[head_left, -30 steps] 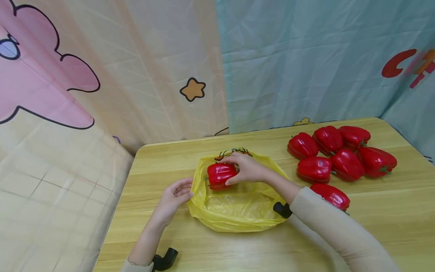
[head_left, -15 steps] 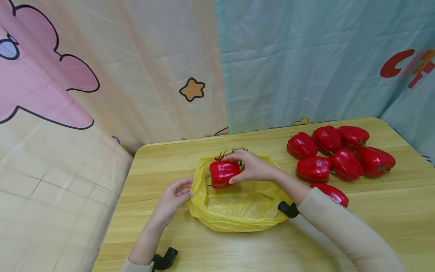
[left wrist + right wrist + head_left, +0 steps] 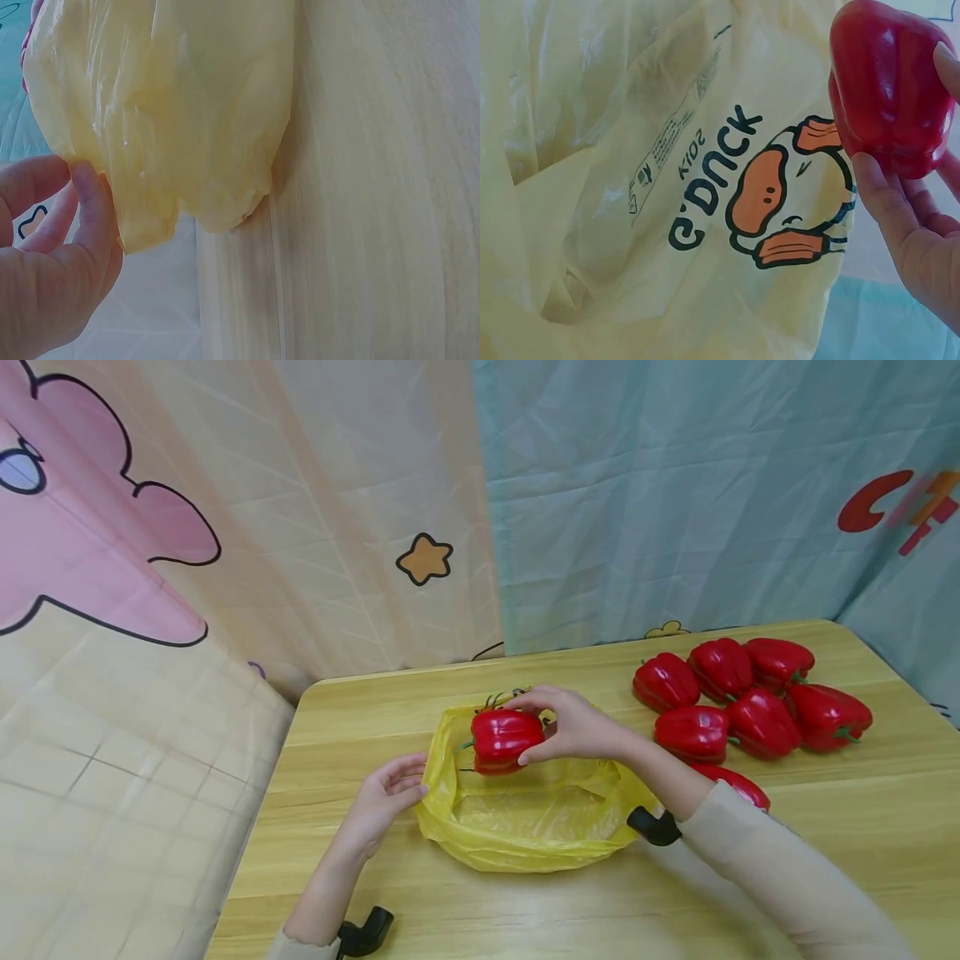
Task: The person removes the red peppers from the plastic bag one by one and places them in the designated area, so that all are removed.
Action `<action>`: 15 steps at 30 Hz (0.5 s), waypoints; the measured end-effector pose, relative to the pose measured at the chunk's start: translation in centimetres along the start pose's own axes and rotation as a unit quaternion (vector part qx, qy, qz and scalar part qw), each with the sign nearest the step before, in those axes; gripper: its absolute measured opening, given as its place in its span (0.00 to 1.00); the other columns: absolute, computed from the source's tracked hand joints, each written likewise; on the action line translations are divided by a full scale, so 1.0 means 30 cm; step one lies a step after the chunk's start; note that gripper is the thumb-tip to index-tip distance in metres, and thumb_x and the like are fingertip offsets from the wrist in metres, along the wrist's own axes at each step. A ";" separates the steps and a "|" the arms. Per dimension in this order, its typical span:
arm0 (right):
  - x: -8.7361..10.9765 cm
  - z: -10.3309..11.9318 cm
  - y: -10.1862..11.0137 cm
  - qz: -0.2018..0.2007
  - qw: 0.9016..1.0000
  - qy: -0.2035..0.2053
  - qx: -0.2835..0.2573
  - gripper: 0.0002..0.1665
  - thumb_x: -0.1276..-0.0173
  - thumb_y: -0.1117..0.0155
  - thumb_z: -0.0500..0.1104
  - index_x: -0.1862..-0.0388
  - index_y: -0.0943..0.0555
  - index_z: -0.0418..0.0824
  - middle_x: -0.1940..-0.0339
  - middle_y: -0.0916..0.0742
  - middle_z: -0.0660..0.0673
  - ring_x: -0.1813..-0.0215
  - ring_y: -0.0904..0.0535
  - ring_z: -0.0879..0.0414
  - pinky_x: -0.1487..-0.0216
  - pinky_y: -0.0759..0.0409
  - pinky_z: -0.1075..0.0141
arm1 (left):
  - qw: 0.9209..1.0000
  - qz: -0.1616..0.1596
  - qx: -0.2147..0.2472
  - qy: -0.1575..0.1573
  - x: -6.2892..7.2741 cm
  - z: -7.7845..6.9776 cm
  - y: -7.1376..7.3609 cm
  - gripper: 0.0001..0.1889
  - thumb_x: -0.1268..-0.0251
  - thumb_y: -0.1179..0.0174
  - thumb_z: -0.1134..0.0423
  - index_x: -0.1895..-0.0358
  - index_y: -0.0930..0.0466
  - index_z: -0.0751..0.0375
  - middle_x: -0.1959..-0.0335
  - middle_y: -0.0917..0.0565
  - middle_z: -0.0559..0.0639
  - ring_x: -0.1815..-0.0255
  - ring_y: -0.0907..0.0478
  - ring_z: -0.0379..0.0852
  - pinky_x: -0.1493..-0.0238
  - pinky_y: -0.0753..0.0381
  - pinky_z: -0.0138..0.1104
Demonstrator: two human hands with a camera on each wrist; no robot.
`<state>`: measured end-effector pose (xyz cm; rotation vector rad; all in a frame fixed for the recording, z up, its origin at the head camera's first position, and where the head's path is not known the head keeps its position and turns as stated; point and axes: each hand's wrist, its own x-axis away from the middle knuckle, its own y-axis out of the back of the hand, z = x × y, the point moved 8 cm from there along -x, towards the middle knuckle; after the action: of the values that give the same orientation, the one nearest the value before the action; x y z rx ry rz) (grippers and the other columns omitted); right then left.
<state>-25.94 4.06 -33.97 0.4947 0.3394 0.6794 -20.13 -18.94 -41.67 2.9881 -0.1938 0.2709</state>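
Note:
A yellow plastic bag (image 3: pixel 517 852) lies mouth-up and spread on the table, its duck print (image 3: pixel 795 195) plain in the right wrist view. My left hand (image 3: pixel 382 797) pinches the bag's left rim between thumb and fingers; the left wrist view shows that hand (image 3: pixel 67 255) at the thin yellow film. In my right hand (image 3: pixel 573 727) is a glossy red bell pepper (image 3: pixel 504 742), gripped by its blunt end over the bag's opening. Its green stem points left. Thumb and fingers hold the pepper (image 3: pixel 889 82) from opposite sides in the right wrist view.
Several more red bell peppers (image 3: pixel 763 724) are grouped on the right of the wooden table (image 3: pixel 525 910). A nearer one (image 3: pixel 731 783) is partly hidden by my right arm. Printed curtains (image 3: pixel 600 527) hang behind the table. A black wrist mount (image 3: pixel 654 827) sits by the bag's right rim.
My right hand has shifted a little to the right and up, bringing the bell pepper along. The left hand stays at the bag's rim.

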 end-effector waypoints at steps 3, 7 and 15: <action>0.014 0.003 0.011 -0.001 1.000 -0.003 -0.006 0.36 0.53 0.23 0.41 0.43 0.25 0.37 0.52 0.22 0.43 0.51 0.25 0.50 0.60 0.18 0.64 | 1.000 0.001 0.003 -0.001 0.000 0.002 0.001 0.24 0.41 0.43 0.75 0.39 0.33 0.70 0.44 0.27 0.63 0.47 0.26 0.52 0.52 0.24 0.30; 0.035 0.003 0.028 -0.006 1.000 -0.010 0.002 0.36 0.53 0.22 0.42 0.43 0.25 0.38 0.53 0.22 0.44 0.52 0.25 0.51 0.60 0.18 0.64 | 1.000 0.001 0.005 -0.001 -0.001 0.007 0.003 0.25 0.41 0.42 0.75 0.39 0.32 0.70 0.45 0.27 0.63 0.47 0.26 0.52 0.53 0.24 0.30; 0.076 0.016 0.059 -0.011 1.000 -0.018 0.023 0.38 0.54 0.22 0.43 0.42 0.25 0.40 0.51 0.22 0.45 0.52 0.26 0.51 0.60 0.19 0.65 | 1.000 -0.002 0.006 0.001 -0.003 0.014 0.005 0.24 0.42 0.43 0.76 0.39 0.32 0.70 0.45 0.26 0.63 0.48 0.26 0.52 0.53 0.23 0.30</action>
<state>-24.95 6.61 -32.94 0.5461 0.3263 0.6419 -20.16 -19.16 -42.08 3.0002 -0.1880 0.2770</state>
